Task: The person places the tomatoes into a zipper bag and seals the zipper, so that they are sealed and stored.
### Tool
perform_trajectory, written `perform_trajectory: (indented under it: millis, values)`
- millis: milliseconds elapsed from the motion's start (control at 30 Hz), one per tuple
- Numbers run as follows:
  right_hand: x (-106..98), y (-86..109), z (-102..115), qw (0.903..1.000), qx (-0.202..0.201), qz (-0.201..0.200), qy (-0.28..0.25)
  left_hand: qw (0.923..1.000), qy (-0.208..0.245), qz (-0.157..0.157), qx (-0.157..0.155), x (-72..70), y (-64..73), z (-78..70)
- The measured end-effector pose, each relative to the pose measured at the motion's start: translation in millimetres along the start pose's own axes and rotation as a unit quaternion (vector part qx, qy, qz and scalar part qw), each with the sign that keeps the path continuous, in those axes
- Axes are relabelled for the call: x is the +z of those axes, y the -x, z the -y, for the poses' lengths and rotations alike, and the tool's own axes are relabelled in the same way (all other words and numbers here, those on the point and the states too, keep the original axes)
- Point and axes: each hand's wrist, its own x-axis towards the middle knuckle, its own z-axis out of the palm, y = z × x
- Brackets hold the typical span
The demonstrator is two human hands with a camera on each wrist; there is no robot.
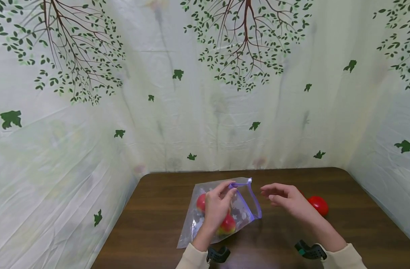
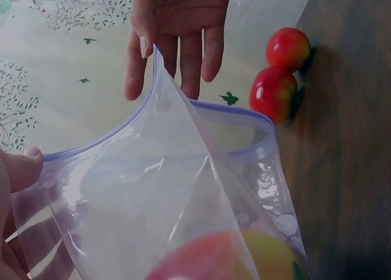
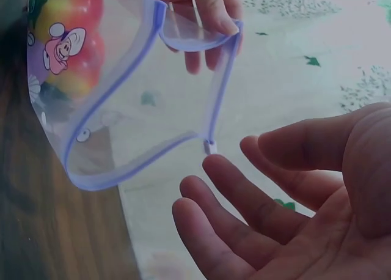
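Note:
A clear zip bag [image 1: 188, 233] with a purple-edged mouth lies on the table, its mouth gaping toward the right. Inside it are red-and-yellow apples [image 1: 227, 225], partly covered by my left hand [image 1: 218, 207] in the head view. That hand pinches the bag's rim [image 2: 79, 150] between thumb and fingers. My right hand [image 1: 290, 200] hovers beside the opening with loosely bent fingers and nothing in them. In the right wrist view its fingertips [image 3: 214, 167] are close to the white zip slider [image 3: 210, 147]. Cartoon figures [image 3: 66, 47] are printed on the bag.
Two more apples, a nearer one [image 2: 272, 95] and a farther one [image 2: 288, 48], sit on the brown wooden table [image 1: 164, 198], beyond my right wrist. A pale curtain [image 1: 218, 142] printed with trees and leaves surrounds the table's back and sides.

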Motion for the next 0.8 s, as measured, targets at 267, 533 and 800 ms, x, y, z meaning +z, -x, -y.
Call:
perform_trajectory:
  millis: [267,533,800]
  values:
    - [-9.7,2.3,1.9,0.9992,-0.004,-0.035,0.019,1.0,-0.001,0.0,-0.003,-0.1,-0.8,1.3]
    - [-17.3,1.9,-0.3,0.9955,-0.002,-0.074,0.059,0.9999,0.004,0.0,-0.012,0.1,-1.4,1.4]
    - [-24.2,2.6,-5.0,0.9908,-0.007,-0.102,0.089,0.9997,0.004,0.007,-0.021,-0.8,-1.3,0.9]
